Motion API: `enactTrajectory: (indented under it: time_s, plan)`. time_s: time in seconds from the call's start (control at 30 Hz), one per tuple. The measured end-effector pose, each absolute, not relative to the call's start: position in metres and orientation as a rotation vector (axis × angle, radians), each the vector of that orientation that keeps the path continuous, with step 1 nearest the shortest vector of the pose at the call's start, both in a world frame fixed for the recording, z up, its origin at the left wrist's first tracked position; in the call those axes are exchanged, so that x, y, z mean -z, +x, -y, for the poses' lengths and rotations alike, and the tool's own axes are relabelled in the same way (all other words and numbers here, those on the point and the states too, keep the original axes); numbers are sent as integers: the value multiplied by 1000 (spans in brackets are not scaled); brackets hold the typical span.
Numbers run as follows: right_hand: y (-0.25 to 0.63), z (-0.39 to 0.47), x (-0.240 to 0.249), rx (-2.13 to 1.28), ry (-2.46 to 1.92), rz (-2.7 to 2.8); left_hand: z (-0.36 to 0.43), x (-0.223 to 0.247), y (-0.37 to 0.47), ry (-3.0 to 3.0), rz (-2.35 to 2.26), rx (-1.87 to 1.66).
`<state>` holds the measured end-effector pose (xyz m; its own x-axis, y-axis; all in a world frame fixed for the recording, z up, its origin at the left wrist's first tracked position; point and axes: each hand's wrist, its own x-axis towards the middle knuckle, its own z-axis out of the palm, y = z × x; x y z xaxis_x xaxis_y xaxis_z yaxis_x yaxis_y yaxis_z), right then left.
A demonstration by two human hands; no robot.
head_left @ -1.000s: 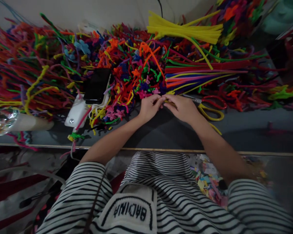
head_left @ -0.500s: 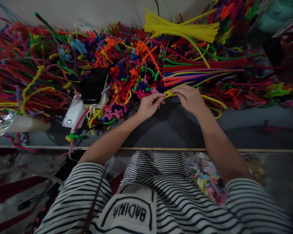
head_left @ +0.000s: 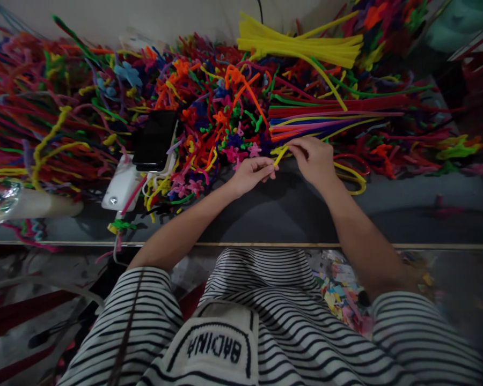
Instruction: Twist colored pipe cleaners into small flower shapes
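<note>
The left hand (head_left: 251,174) and the right hand (head_left: 314,160) meet over the near half of the dark surface (head_left: 245,225), close together, with a fuzzy yellow stem (head_left: 280,155) slanting between them. The fingers of the left hand are drawn in narrow on the stem's near end; those of the right hand pinch it at the far end, their tips bent downward. Just beside the right wrist, a red loop (head_left: 365,161) and a yellow loop (head_left: 362,186) lie on the surface. Beyond the hands, fuzzy stems in red, blue, orange and purple (head_left: 334,120) lie side by side, and farther back a thick yellow bundle (head_left: 301,45) rests across the heap. Left of the hands spreads a tangle of bent pieces, with a pink flower shape (head_left: 195,186) at its near edge. Farther left, a black phone (head_left: 156,140) lies near a white box (head_left: 119,185), and a pale cup (head_left: 50,201) lies on its side at the far left end
</note>
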<state>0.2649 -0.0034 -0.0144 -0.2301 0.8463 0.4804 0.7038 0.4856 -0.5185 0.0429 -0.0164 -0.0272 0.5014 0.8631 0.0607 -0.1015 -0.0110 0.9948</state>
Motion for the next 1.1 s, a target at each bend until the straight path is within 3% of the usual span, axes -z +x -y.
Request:
enactTrajectory:
  time_s: [0.37,0.6,0.73,0.93,1.1]
  plan:
    - [228,26,24,-432,-1328,2249,8,33,36,1559,-735,-1077]
    - [238,24,16,-376,-1216,2121,6,33,27,1978,-1177,-1353]
    - [258,17,7,-243,-1202,2107,20,20,28,2202,-1186,-1319]
    - [267,9,8,-166,-1246,2134,22,32,37,1632,-1134,-1309]
    - [268,0,27,-134,-1282,2058,-1,32,43,1421,-957,-1042]
